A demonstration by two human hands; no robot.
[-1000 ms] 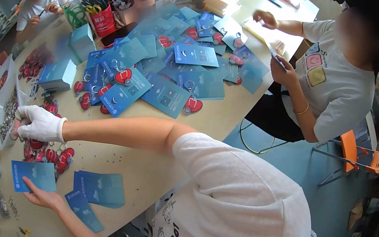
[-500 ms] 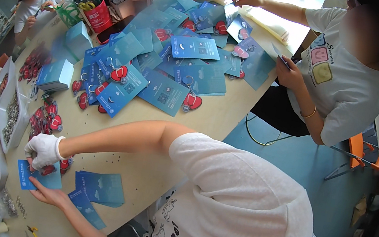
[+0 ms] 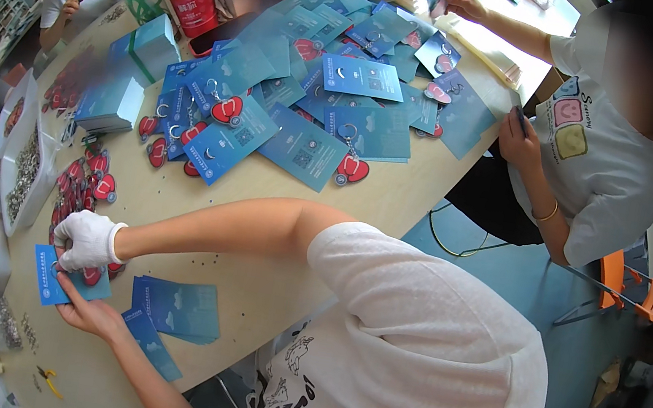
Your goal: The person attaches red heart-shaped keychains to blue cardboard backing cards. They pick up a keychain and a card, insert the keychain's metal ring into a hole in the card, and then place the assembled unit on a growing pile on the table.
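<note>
My left hand [image 3: 88, 315], bare, holds a blue card [image 3: 51, 280] from its near side, thumb on top and fingers underneath. Over the card's far edge my right hand [image 3: 87, 240], in a white glove, is closed with its fingertips pinched at a keychain. The keychain's red charm [image 3: 91, 275] shows below the glove against the card; its ring is mostly hidden by the fingers. Beside my left hand lies a small stack of blue cards [image 3: 186, 310], with more cards [image 3: 150, 344] fanned next to it. A heap of red charms [image 3: 74, 194] lies just beyond the glove.
Blue cards with red keychains [image 3: 302, 145] spread over the table's middle. Card stacks [image 3: 113, 106] stand left of them. White trays [image 3: 24, 182] of metal parts and red charms line the left edge. Yellow-handled pliers [image 3: 49, 382] lie nearby. A co-worker [image 3: 598, 162] sits at right; others sit at far left.
My gloved fingers have shifted slightly over the card, and a ring now shows near my left thumb. The co-worker at right has raised a blue card. The whole view has shifted a little.
</note>
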